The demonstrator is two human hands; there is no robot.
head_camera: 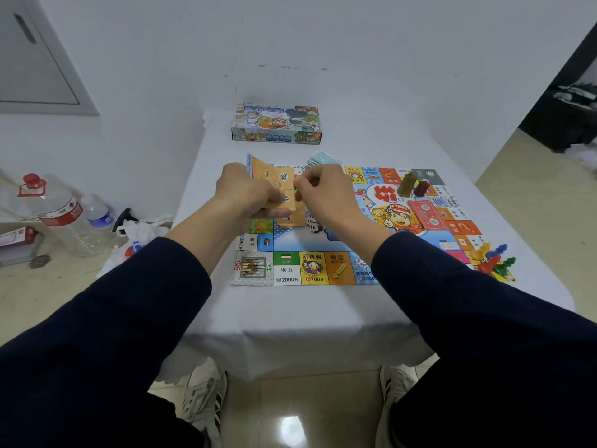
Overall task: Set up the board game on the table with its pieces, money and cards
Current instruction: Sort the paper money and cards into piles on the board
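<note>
The colourful game board point(287, 270) lies flat on the white-clothed table point(290, 312). My left hand point(245, 192) grips a stack of orange cards point(274, 179) above the board's left half. My right hand point(323, 192) pinches the right edge of the top card. Another small pile of orange cards point(292, 218) lies on the board just below my hands. A red card deck point(428, 211) rests on the board's right side. Paper money point(324, 160) sits at the board's far edge. A green and a dark red block point(415, 185) stand near the far right corner. Coloured pawns point(492, 260) lie at the board's right edge.
The game box point(277, 124) sits at the far end of the table by the wall. On the floor to the left are a large water bottle point(55, 208), a smaller bottle point(98, 215) and a white plastic bag point(135, 234). My shoes point(203, 396) show under the table's near edge.
</note>
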